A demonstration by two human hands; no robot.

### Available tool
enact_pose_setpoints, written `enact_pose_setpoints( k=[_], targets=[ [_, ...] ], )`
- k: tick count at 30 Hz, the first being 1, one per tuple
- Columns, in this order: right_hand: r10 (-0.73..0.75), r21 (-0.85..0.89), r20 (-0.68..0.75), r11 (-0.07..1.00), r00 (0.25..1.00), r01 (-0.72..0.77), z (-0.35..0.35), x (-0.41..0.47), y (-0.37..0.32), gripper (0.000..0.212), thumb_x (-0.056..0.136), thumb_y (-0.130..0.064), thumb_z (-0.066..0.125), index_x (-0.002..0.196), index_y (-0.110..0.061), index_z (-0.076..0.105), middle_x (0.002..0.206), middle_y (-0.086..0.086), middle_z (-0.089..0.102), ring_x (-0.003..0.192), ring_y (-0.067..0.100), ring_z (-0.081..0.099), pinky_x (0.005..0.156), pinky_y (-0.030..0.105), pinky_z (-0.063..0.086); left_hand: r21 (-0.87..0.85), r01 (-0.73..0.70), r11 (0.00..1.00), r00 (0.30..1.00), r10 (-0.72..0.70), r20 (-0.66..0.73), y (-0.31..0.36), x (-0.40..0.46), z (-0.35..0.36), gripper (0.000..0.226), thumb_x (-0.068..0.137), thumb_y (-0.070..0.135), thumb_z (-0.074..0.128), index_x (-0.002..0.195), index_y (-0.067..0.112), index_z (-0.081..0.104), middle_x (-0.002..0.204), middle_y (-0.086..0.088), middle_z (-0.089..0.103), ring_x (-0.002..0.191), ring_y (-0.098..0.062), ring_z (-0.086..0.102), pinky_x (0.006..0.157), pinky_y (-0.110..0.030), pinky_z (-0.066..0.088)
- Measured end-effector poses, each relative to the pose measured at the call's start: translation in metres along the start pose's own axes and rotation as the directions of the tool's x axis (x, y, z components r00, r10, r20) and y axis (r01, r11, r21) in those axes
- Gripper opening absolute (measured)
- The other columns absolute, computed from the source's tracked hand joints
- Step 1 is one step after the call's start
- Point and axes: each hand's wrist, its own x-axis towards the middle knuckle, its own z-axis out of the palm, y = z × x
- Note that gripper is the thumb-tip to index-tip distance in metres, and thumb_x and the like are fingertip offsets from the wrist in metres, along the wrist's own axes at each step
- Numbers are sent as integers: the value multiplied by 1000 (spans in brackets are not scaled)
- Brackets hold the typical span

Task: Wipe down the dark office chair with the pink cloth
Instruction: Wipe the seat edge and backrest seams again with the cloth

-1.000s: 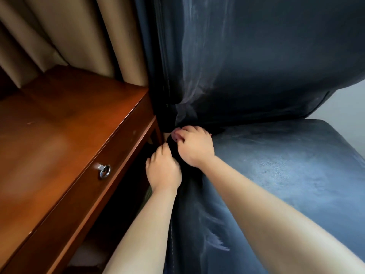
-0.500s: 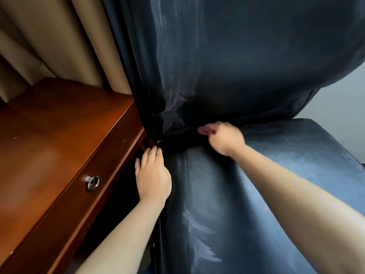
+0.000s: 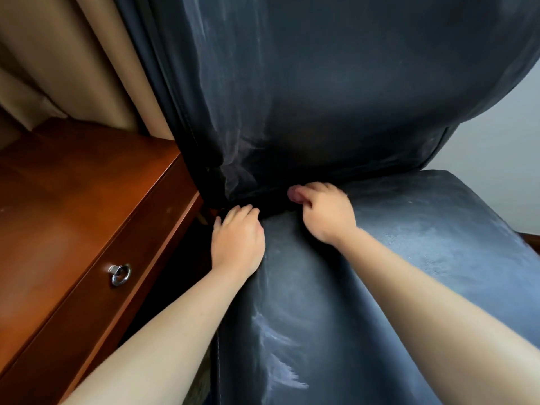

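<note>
Scanning from the far left, I see beige curtains (image 3: 73, 62) hanging behind a reddish wooden desk (image 3: 67, 200), left of the dark office chair (image 3: 336, 112). A drawer front on the desk carries a metal ring pull (image 3: 119, 274). Between desk and chair lies a dark gap. The left hand (image 3: 238, 238) rests flat on the chair's left seat edge, fingers straight and close together, tips reaching toward the crease under the backrest. Just right of it, at the crease where backrest meets seat, the right hand (image 3: 328, 213) is curled over the pink cloth (image 3: 293, 194), fingers clamped on it; only a small pink bit shows at the fingertips. Pale streaks mark the chair's backrest and seat. Right of the chair stands a light wall (image 3: 496, 127).
</note>
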Motion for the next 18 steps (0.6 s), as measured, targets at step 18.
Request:
enact_pose_setpoints(
  k=[18],
  targets=[
    [143, 60, 31, 988, 989, -145, -30, 18, 76, 40, 88, -19, 42, 115, -40, 62, 127, -6, 57, 118, 23, 45, 103, 36, 35, 124, -49, 991, 999, 51, -17, 58, 28, 26, 40, 100, 22, 33, 138, 18, 44, 147, 4, 40, 138, -14, 28, 115, -54, 9]
  ],
)
